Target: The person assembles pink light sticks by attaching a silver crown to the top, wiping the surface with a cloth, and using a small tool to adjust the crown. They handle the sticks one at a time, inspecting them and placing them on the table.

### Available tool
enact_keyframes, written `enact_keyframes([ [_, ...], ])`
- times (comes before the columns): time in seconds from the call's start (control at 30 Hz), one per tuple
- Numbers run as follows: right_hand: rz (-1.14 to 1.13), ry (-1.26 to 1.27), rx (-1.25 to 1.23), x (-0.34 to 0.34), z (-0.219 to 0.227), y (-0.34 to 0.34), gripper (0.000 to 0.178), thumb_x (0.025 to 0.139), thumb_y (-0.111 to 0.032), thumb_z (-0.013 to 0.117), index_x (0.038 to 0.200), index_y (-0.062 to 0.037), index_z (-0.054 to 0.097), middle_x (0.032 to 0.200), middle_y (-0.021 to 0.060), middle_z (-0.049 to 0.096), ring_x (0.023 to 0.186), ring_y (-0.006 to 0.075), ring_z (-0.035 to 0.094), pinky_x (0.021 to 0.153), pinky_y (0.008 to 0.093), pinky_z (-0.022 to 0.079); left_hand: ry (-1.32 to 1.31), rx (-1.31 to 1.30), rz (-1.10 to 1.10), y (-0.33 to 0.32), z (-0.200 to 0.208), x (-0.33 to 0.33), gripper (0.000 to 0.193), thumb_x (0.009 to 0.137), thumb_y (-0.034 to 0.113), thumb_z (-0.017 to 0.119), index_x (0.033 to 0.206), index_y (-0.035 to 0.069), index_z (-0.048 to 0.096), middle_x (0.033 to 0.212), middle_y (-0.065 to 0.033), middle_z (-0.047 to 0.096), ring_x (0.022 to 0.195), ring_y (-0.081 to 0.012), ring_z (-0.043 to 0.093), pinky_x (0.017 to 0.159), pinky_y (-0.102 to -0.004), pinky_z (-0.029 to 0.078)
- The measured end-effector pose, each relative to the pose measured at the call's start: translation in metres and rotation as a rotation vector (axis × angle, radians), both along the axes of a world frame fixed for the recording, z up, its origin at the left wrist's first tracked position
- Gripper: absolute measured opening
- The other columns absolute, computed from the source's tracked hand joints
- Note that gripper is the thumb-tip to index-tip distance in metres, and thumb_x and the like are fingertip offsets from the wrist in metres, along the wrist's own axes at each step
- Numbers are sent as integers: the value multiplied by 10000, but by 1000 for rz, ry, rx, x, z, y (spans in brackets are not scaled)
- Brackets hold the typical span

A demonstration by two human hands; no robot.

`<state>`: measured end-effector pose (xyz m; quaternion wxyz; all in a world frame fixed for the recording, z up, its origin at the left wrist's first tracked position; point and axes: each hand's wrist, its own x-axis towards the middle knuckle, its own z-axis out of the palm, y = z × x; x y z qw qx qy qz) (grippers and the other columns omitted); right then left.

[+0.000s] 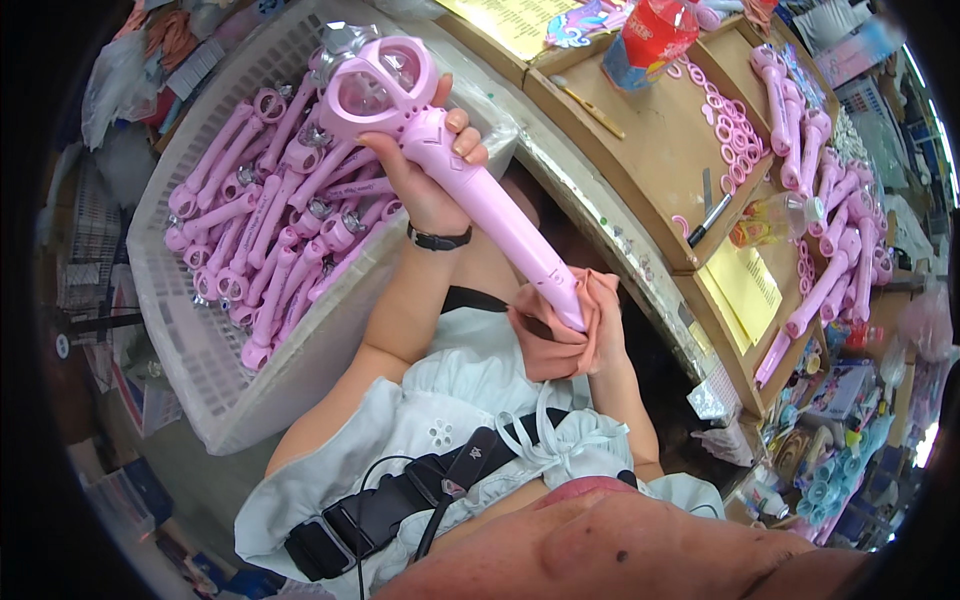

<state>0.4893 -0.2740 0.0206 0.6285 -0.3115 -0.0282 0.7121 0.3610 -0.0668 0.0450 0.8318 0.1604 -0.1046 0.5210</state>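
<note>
A pink toy wand (pixel 505 215) slants across the middle of the view, its ring-shaped head with a clear dome and silver top at the upper left. My left hand (pixel 425 175) is closed around the wand's neck, just below the head. At the wand's lower end, a salmon-coloured cloth (pixel 550 355) is bunched about the handle. My right hand (pixel 607 335) grips this cloth against the handle; the folds hide most of its fingers.
To the left stands a white plastic crate (pixel 210 405) heaped with pink wands (pixel 262 225). A cardboard-lined workbench (pixel 610 150) at the right holds pink rings (pixel 735 135), more wands (pixel 835 270), a red-labelled bottle (pixel 655 40), a marker (pixel 710 220) and yellow paper (pixel 740 290).
</note>
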Motion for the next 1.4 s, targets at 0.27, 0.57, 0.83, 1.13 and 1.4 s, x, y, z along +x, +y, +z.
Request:
enact_keyframes([
  [0.27,-130,-1045,63,-10,-1,-7,252,840,-136,553,1037,22,561,899,78,597,887,159,573,766,262,460,159,-123,-45,7,-4,1,940,668,709,579,1242,-17,412,1013,-73,523,813,-168,522,712,-297,469],
  [0.57,-481,-784,-211,22,-32,-11,248,957,-189,454,1049,1,584,1042,71,588,949,151,559,805,285,456,545,64,-36,17,0,-16,855,767,732,435,1174,-18,462,916,-80,563,619,-117,541,526,-235,466],
  [0.83,-249,-1806,533,-7,27,42,168,915,-100,457,887,8,582,921,113,591,839,285,548,726,344,423,809,343,-225,-33,10,21,617,899,484,518,1290,34,359,1076,-65,528,896,-98,547,765,-240,473],
  [1.13,-527,-870,311,18,47,73,231,845,-140,610,1022,3,573,1002,76,566,876,128,555,728,247,466,1217,531,-244,-65,10,20,534,946,286,486,1332,3,248,1061,-112,535,785,-131,582,676,-255,495],
  [1.4,-176,-99,224,60,40,61,478,783,-267,617,1194,-65,480,1031,99,577,858,187,601,663,300,512,819,353,-749,-68,1,19,441,961,398,403,1237,63,324,894,-121,590,488,-151,548,402,-260,456],
])
